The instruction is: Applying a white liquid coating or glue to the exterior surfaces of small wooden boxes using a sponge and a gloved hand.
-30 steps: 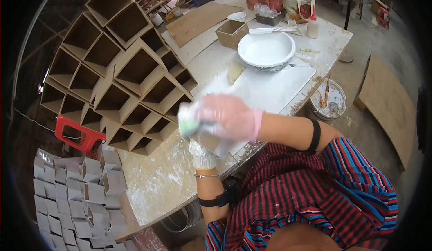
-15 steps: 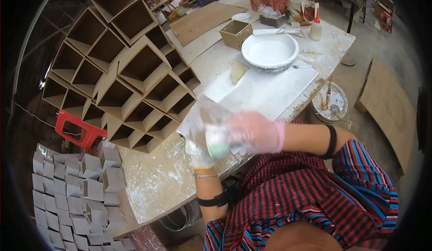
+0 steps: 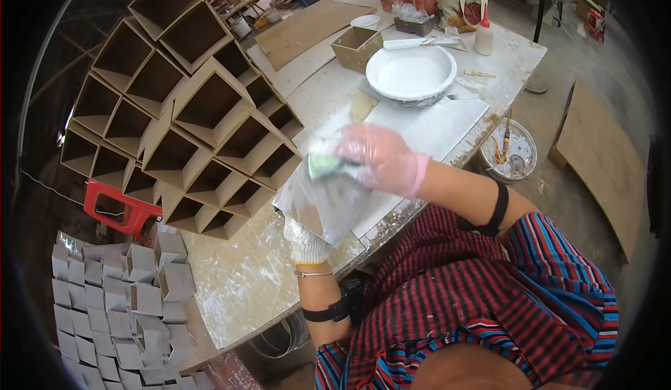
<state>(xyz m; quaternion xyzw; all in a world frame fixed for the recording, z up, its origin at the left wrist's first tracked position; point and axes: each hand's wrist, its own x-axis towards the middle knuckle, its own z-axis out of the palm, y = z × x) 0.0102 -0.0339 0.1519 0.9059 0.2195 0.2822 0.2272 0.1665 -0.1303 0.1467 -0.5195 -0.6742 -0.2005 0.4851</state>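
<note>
My right hand (image 3: pixel 381 156), in a pink glove with clear plastic over it, is closed around a sponge (image 3: pixel 323 165) with a pale green side. The sponge rests at the far edge of a small box (image 3: pixel 328 208) whose face is smeared whitish. My left hand (image 3: pixel 304 241), in a white knitted glove, holds that box up from below; its fingertips are hidden by the box. Beyond my right hand stands a white basin (image 3: pixel 411 72) with white liquid in it. A yellowish scrap (image 3: pixel 363 106) lies beside the basin.
Stacked brown open boxes (image 3: pixel 210 103) rise at the left of the table (image 3: pixel 237 285). Many grey boxes (image 3: pixel 115 313) fill the lower left, near a red stool (image 3: pixel 115 208). A brown box (image 3: pixel 356 47) and a bottle (image 3: pixel 484 37) stand farther back; a bucket (image 3: pixel 509 151) sits right.
My right hand has moved with the sponge away from me, from the box's near end to its far edge. My left hand still holds the box.
</note>
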